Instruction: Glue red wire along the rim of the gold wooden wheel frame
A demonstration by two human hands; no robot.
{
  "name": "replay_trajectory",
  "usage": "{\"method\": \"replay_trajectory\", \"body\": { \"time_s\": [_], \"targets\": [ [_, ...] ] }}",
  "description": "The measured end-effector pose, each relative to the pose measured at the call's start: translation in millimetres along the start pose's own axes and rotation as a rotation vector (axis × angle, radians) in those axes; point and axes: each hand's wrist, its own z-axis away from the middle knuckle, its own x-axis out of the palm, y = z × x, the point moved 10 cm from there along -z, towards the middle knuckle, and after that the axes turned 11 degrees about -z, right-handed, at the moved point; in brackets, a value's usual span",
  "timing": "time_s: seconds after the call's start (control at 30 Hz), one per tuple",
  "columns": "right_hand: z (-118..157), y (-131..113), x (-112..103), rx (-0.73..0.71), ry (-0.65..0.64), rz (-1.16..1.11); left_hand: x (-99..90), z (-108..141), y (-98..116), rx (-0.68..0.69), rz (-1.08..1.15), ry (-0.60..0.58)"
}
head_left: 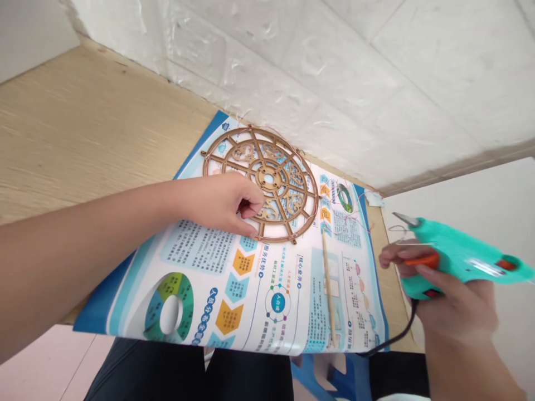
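Note:
My left hand (221,203) lies on the lower left of a round laser-cut wooden wheel (288,167), its fingers curled into the spokes and gripping them. The wheel has a central hub and lies flat on a printed blue-and-white poster (234,295). My right hand (453,312) is shut around the orange trigger area of a teal hot glue gun (460,256). The gun's metal nozzle (404,219) points up and left, off to the right of the wheel and apart from it.
A thin wooden stick (329,289) lies on the poster. The poster rests on a light wood tabletop (92,128) against a white textured wall (334,67). A black cord (395,337) trails from the gun. Dark trousers (188,373) and a blue stool (330,379) show below.

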Motion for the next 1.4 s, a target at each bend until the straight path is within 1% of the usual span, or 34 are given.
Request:
{"method": "replay_trajectory", "body": {
  "time_s": [0.03,0.1,0.2,0.23,0.27,0.33,0.5,0.57,0.63,0.73,0.87,1.0,1.07,1.1,1.17,1.3,1.33,1.4],
  "targets": [
    [3.6,-2.8,-5.2,-0.018,0.032,-0.013,0.0,-0.1,0.4,0.004,-0.001,0.000],
    [10.3,-7.9,-0.9,-0.032,0.017,-0.019,0.3,-0.3,0.6,0.006,-0.005,-0.001],
    [17.9,-5.3,21.3,0.037,-0.085,0.015,0.9,0.0,0.4,0.003,-0.012,-0.001],
    [19.3,-0.5,23.8,0.077,-0.081,0.055,0.8,0.1,0.5,0.005,-0.015,0.000],
    [20.1,5.5,21.8,0.114,-0.050,0.110,0.5,0.3,0.7,0.009,-0.016,0.003],
    [20.9,19.4,6.4,0.170,0.063,0.229,-0.1,0.5,0.4,0.012,-0.013,0.007],
    [22.7,59.3,-51.3,0.265,0.364,0.482,1.4,0.4,0.2,0.018,0.005,-0.012],
    [23.8,74.1,-64.7,0.336,0.408,0.602,1.9,0.1,1.1,0.027,-0.004,-0.012],
    [23.5,83.2,-67.5,0.388,0.377,0.694,2.8,-0.2,0.7,0.021,-0.017,-0.010],
    [25.5,83.7,-62.7,0.432,0.286,0.761,4.5,-0.5,-1.2,0.003,-0.050,-0.010],
    [44.5,66.0,-57.9,0.510,0.193,0.817,6.1,-0.9,-1.9,-0.013,-0.094,-0.015],
    [71.3,38.6,-62.9,0.559,0.225,0.860,5.3,-1.3,0.5,-0.012,-0.107,-0.007],
    [75.1,33.4,-63.9,0.559,0.238,0.841,5.1,-1.4,1.1,-0.013,-0.120,-0.003],
    [73.3,35.0,-63.7,0.554,0.236,0.819,5.3,-1.4,1.3,-0.011,-0.126,-0.003],
    [63.2,46.0,-62.8,0.540,0.225,0.752,6.1,-1.3,1.6,-0.007,-0.131,-0.006],
    [36.0,75.2,-69.8,0.506,0.293,0.623,6.4,-0.9,1.5,0.000,-0.132,-0.006],
    [31.3,78.8,-71.0,0.494,0.316,0.606,6.1,-0.8,1.4,0.001,-0.133,-0.004],
    [27.3,77.1,-70.6,0.459,0.364,0.598,5.4,-0.7,0.8,-0.003,-0.125,-0.001]
  ]
}}
